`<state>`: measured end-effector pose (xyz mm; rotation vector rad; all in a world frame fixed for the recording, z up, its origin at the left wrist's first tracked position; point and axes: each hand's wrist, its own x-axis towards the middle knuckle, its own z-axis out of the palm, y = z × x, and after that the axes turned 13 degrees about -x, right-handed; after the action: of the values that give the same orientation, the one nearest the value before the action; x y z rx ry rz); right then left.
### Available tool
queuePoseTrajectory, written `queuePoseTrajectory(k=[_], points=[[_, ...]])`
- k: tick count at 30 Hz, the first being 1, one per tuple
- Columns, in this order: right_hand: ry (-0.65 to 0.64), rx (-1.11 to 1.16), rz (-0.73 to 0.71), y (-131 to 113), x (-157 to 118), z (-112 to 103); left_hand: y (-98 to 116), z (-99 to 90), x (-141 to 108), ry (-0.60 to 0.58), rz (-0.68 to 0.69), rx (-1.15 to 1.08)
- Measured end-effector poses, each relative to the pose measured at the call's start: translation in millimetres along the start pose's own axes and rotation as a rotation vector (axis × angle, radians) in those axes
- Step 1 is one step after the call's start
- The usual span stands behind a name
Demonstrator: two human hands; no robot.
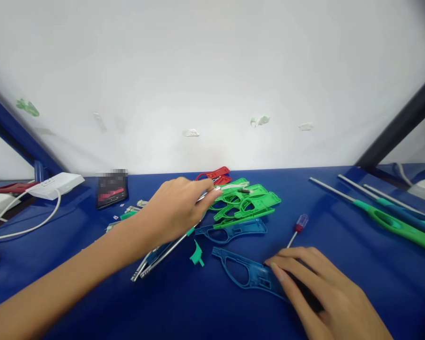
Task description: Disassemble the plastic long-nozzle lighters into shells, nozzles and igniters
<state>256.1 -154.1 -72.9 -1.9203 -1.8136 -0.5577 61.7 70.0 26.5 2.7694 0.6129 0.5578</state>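
Observation:
My left hand [179,205] is closed in a pinch on a thin metal rod [206,193], above several metal tubes [163,255] that lie on the table. Nearer to me, my right hand [315,283] has its fingers closed on the wide end of a blue plastic shell [246,271], which lies with its inner side up. A second blue shell [237,230] lies behind it, next to a pile of green shells [257,203]. A small teal trigger piece [197,255] rests between the tubes and the front shell.
A screwdriver [300,223] lies behind my right hand. Long lighters [396,224] are at the right. Red shells [217,175] lie near the wall. At the left are a phone [110,190] and a white power strip [56,185] with cables.

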Motion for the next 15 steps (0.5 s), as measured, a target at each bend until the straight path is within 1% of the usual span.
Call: queuePoseTrajectory(k=[3,6,10,15], points=[[0.055,0.009,-0.024,-0.9,4.0,-1.9,-0.6,-1.4,32.7,-0.031,-0.015,-0.094],[0.098,0.011,-0.04,-1.3,8.5,-3.0,-3.2,3.6,51.7,-0.076,-0.011,-0.173],[0.11,0.005,-0.05,-2.0,11.7,-5.6,-10.4,12.4,59.4,-0.12,-0.016,-0.206],[0.112,-0.035,-0.054,-3.6,12.1,-5.6,-18.2,18.5,58.4,-0.103,-0.011,-0.12]])
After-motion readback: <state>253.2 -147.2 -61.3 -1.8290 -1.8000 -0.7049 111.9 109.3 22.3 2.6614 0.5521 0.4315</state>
